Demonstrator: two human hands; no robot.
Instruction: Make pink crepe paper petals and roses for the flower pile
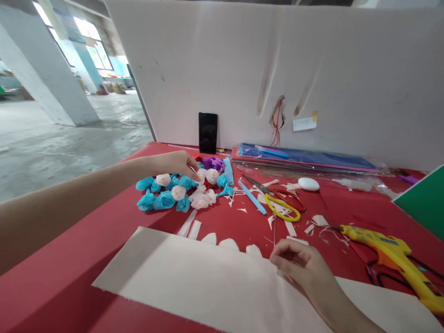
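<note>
My left hand (180, 165) reaches over a cluster of crepe-paper flowers, its fingers closed on a pale pink paper rose (200, 176). Around it lie blue paper roses (164, 200), more pale pink ones (199, 200) and a purple one (214, 163). Low on the right, my right hand (294, 261) rests over a sheet of cream paper (180, 273), thumb and forefinger pinched on a thin stick (275, 231) that points up and away. Cut paper petals (228, 244) lie along the sheet's far edge.
Scissors (282, 208) with yellow and red handles, a light blue pen (252, 197) and paper scraps lie mid-table. A yellow glue gun (391, 252) is at right. Behind are a white oval object (308, 184), wrapped paper sheets (305, 157) and a phone (208, 132) against a white panel (222, 60).
</note>
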